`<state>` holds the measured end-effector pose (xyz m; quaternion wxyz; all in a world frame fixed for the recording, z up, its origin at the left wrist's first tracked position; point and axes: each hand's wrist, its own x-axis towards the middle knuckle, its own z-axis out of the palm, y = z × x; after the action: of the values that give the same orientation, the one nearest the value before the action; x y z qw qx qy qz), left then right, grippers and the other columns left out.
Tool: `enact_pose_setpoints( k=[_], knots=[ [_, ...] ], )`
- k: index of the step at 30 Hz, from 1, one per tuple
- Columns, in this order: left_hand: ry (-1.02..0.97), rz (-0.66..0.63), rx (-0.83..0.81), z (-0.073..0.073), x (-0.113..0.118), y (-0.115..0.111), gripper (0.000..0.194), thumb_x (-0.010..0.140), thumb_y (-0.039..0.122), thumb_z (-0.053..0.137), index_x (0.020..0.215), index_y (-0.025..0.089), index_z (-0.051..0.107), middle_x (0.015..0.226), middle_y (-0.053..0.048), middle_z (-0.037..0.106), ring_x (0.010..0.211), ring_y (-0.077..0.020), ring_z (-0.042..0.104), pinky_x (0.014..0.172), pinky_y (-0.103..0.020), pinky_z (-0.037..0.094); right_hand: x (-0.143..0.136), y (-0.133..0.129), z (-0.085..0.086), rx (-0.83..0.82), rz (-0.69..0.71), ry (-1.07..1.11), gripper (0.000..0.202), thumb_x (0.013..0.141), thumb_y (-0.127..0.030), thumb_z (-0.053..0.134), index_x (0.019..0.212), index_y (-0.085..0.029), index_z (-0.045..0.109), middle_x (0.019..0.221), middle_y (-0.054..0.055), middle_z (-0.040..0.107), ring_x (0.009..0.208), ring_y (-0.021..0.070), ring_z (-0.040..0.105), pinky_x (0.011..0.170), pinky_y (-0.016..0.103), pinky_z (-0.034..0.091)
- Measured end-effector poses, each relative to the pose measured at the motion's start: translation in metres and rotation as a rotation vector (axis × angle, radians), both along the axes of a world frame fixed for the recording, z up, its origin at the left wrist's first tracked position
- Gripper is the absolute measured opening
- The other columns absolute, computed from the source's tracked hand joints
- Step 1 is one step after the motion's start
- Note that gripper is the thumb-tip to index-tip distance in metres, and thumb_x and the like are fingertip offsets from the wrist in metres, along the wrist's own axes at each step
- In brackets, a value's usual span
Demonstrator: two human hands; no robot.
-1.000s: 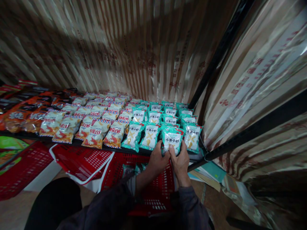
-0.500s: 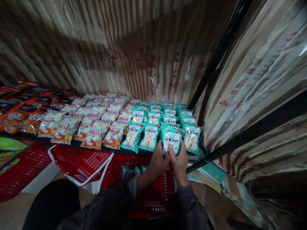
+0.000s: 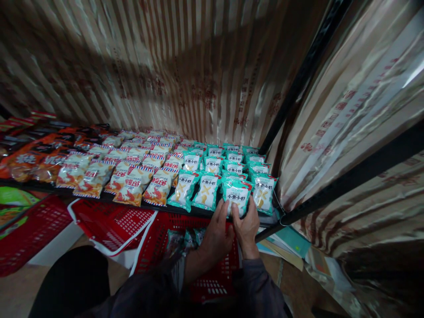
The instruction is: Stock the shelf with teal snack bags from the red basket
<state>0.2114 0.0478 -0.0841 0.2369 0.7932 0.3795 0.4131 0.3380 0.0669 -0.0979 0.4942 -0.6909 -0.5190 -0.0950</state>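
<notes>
A teal and white snack bag (image 3: 236, 194) stands at the front of the shelf, leaning back a little on the bags behind it. My right hand (image 3: 247, 225) grips its lower right side, thumb on the front. At its lower left corner are the fingers of my left hand (image 3: 217, 232), partly hidden by the hand itself. Matching teal bags flank it: one to the right (image 3: 264, 192) and one to the left (image 3: 206, 191). Several more stand in rows behind.
White and orange snack bags (image 3: 129, 187) fill the shelf's middle, with orange bags (image 3: 26, 161) farther left. Below, a red basket (image 3: 149, 247) holds several teal bags (image 3: 175, 238). Another red basket (image 3: 112, 221) lies beside it. Black shelf posts (image 3: 301, 84) and striped sheeting (image 3: 212, 66) enclose the right and back.
My left hand has shifted slightly down and left along the bag's edge. The held bag stays almost in place, with both hands still on it. The camera view has moved slightly.
</notes>
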Motion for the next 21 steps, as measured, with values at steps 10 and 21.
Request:
enact_pose_setpoints(
  k=[10, 21],
  knots=[
    [0.064, -0.004, 0.016, 0.0001, -0.0021, -0.0034, 0.066, 0.085, 0.006, 0.042, 0.150, 0.008, 0.029, 0.159, -0.022, 0.023, 0.148, -0.0290, 0.024, 0.117, -0.050, 0.034, 0.0009, -0.0007, 0.0014, 0.111, -0.026, -0.120, 0.054, 0.090, -0.049, 0.052, 0.126, -0.008, 0.052, 0.112, 0.020, 0.064, 0.107, 0.0315, 0.059, 0.092, 0.051, 0.049],
    [0.075, 0.024, 0.040, 0.0058, -0.0015, -0.0074, 0.062, 0.085, 0.007, 0.043, 0.146, 0.009, 0.036, 0.156, -0.020, 0.031, 0.145, -0.0270, 0.032, 0.116, -0.046, 0.038, 0.0020, -0.0037, -0.0021, 0.118, -0.051, -0.075, 0.046, 0.089, -0.050, 0.053, 0.115, -0.011, 0.054, 0.100, 0.016, 0.063, 0.096, 0.0292, 0.060, 0.083, 0.045, 0.050]
  ],
)
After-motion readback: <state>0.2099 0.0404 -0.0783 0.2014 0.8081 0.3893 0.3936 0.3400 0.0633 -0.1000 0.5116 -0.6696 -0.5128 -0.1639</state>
